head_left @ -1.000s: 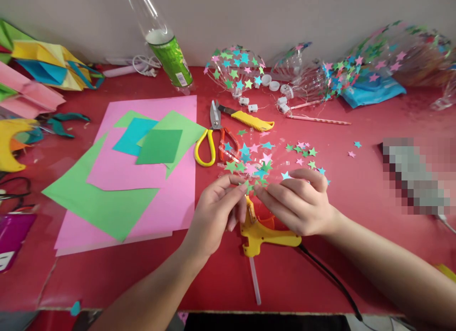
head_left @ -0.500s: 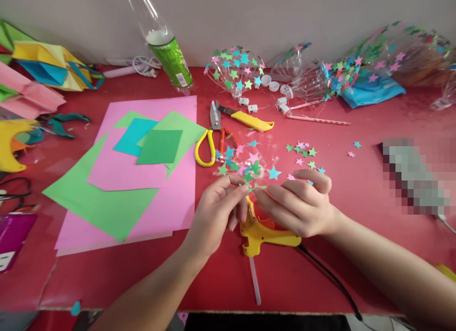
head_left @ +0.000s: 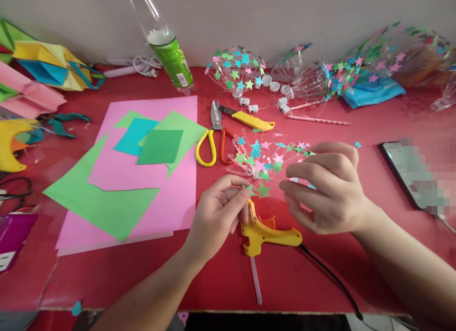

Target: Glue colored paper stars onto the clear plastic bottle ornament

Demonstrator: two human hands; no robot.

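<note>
My left hand [head_left: 223, 205] pinches, between thumb and fingers, a strip end with a green star, at the near edge of a clear plastic bottle piece [head_left: 253, 172] cut into strips. Green, blue and pink paper stars dot its strips. My right hand [head_left: 326, 191] hovers to the right of it, fingers bent and apart, with nothing visible in them. Behind that hand lie loose paper stars [head_left: 298, 149], partly covered by it. Just below the left fingertips a yellow glue gun [head_left: 270, 236] lies on the red table [head_left: 302, 283], a glue stick [head_left: 255, 281] jutting from its back.
Coloured paper sheets [head_left: 103, 203] cover the left side. Scissors [head_left: 215, 127] and a yellow-handled cutter [head_left: 252, 120] lie beyond the plastic piece. Star-covered bottle pieces [head_left: 235, 67] and a green-labelled bottle [head_left: 173, 60] stand along the wall. A phone [head_left: 402, 174] lies at right.
My right hand has moved right, away from the left fingertips. The plastic piece has shifted slightly right and turned, while my left hand keeps its pinch. The glue gun has stayed in place.
</note>
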